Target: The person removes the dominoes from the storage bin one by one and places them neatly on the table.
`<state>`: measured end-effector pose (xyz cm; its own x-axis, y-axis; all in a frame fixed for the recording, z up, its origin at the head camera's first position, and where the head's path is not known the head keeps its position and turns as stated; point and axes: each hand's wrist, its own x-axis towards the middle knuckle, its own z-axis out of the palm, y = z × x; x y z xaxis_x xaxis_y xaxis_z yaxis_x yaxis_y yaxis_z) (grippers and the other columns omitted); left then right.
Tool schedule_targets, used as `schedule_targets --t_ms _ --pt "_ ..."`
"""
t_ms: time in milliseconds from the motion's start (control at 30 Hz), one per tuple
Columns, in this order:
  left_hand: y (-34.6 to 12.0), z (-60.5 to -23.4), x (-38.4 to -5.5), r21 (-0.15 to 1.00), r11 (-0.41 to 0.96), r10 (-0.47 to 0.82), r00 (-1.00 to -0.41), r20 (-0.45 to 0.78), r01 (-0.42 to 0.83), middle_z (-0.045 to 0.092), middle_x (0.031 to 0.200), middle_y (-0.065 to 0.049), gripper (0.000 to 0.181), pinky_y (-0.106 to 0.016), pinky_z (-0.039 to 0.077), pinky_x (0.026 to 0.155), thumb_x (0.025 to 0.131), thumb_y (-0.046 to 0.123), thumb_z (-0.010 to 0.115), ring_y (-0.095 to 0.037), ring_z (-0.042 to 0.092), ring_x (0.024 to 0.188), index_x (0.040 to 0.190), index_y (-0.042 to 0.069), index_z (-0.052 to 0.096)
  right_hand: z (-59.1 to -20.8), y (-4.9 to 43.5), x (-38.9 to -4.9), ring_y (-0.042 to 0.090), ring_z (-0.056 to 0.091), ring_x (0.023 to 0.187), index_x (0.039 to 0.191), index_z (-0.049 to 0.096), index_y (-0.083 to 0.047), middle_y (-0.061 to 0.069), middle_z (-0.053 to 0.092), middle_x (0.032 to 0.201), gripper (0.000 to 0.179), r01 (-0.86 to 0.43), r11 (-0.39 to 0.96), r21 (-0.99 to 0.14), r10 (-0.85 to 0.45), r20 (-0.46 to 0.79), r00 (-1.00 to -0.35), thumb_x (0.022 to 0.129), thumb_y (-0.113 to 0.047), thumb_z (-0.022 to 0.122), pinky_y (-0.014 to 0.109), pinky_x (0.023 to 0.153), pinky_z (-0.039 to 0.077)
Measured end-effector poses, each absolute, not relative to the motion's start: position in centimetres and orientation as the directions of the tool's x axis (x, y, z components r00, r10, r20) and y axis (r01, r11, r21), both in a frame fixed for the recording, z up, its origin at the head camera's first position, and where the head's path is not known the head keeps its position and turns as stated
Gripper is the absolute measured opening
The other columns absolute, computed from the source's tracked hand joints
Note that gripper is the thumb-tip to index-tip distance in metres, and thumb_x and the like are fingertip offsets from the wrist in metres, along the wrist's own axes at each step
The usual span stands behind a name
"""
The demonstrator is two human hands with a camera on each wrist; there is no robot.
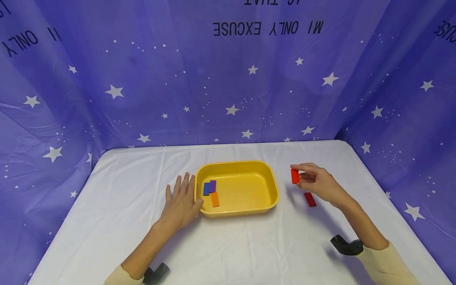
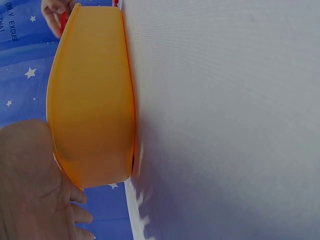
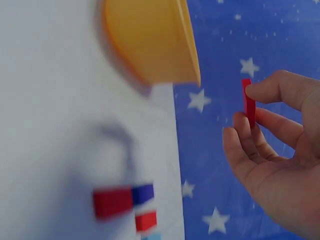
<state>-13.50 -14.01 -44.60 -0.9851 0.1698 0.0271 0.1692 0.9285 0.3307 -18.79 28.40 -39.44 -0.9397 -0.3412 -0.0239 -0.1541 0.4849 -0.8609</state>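
Note:
A flat red block (image 1: pixel 295 176) is pinched between the thumb and fingers of my right hand (image 1: pixel 319 183), raised above the table to the right of a yellow tub (image 1: pixel 236 213). In the right wrist view the same red block (image 3: pixel 249 102) shows edge-on. My left hand (image 1: pixel 181 204) rests at the tub's left end, fingers straight and spread, thumb at the rim. Inside the tub's left part lie a blue block (image 1: pixel 206 189), a purple block (image 1: pixel 213 186) and an orange block (image 1: pixel 215 199).
Below my right hand a dark red block (image 1: pixel 310 199) lies on the white cloth. The right wrist view also shows a dark blue block (image 3: pixel 143 194), another red block (image 3: pixel 146 221) and a light blue piece (image 3: pixel 151 237). A purple star-patterned curtain (image 1: pixel 199 87) surrounds the table.

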Motion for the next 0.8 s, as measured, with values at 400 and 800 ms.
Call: schedule_targets --t_ms 400,800 --pt "-14.0 -44.7 -13.6 0.321 0.933 0.163 -0.986 0.014 0.159 0.013 0.163 -0.024 0.074 -0.069 0.004 0.111 0.098 0.031 0.049 -0.045 0.008 0.148 0.156 -0.004 0.02 -41.5 34.8 -17.8 0.019 0.06 0.108 0.139 0.056 0.002 0.02 0.051 0.136 0.048 -0.148 0.591 -0.793 -0.297 -0.044 -0.954 0.094 -0.01 0.068 0.017 0.083 0.051" --pt "-14.0 -44.7 -13.6 0.336 0.929 0.163 -0.987 0.009 0.156 0.013 0.163 -0.024 0.073 -0.069 0.001 0.111 0.098 0.03 0.049 -0.045 0.006 0.149 0.157 -0.003 0.021 -43.8 36.6 -17.2 0.031 0.06 0.107 0.14 0.056 0.0 0.022 0.057 0.126 0.052 -0.007 0.629 -0.777 -0.251 -0.195 -0.948 0.093 -0.017 0.07 0.025 0.078 0.053"
